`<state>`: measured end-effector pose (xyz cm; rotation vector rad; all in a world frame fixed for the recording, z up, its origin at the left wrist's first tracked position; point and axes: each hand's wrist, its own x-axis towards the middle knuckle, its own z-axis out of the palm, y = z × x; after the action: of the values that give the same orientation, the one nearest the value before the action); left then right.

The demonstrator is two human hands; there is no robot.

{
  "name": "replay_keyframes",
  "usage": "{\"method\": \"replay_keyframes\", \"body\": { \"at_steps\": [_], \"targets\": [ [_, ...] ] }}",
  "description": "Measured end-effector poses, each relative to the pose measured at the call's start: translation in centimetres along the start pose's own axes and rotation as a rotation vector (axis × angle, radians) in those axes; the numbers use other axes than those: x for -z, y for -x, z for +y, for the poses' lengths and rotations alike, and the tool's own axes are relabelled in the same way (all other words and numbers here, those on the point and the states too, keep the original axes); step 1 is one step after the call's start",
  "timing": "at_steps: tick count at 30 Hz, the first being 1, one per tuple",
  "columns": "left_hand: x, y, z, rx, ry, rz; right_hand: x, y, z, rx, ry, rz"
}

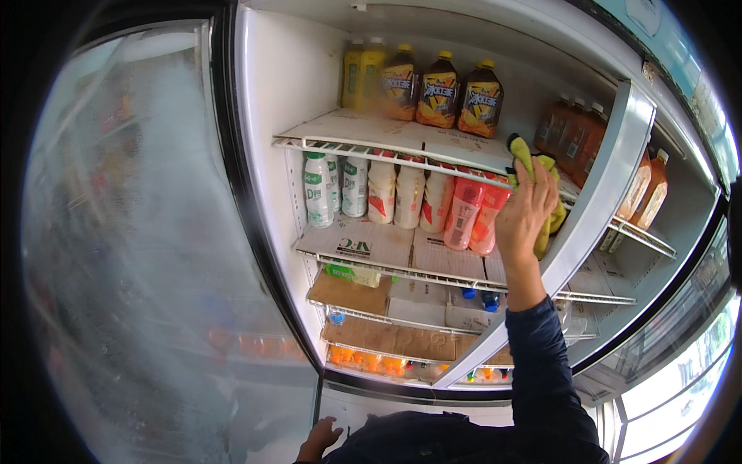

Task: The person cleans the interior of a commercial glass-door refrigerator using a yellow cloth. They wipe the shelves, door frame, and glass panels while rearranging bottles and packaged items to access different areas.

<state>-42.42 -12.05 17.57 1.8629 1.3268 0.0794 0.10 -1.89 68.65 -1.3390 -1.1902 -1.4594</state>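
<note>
My right hand [526,211] presses a yellow-green cloth with dark edging [553,226] against the right part of the upper wire shelf's front rail [406,156]. The cloth hangs down beside my fingers. Low in the view, my left hand [323,436] holds nothing, its fingers apart, near the bottom edge of the open glass door [174,261]. Large dark iced-tea bottles with yellow caps [439,93] stand on the upper shelf, left of my right hand. Just below it, pink bottles [466,211] stand on the second shelf.
White drink bottles [381,191] and green-capped bottles [317,188] line the second shelf. Cardboard [348,290] covers lower shelves; orange drinks [371,361] sit at the bottom. A white centre post [603,185] divides the refrigerator. Amber bottles [650,188] stand right of it, beside another open glass door [678,313].
</note>
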Motion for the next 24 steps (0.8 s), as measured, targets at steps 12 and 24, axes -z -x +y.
{"method": "replay_keyframes", "body": {
  "at_steps": [12,24],
  "targets": [
    [-3.3,1.5,-3.7,0.002,0.019,0.131,-10.0,-1.8,-20.6,0.228,-0.369,-0.153],
    [-12.6,-2.2,-13.4,0.105,0.898,0.14,-8.9,-2.9,-17.4,0.64,-0.442,-0.156]
  ]
}}
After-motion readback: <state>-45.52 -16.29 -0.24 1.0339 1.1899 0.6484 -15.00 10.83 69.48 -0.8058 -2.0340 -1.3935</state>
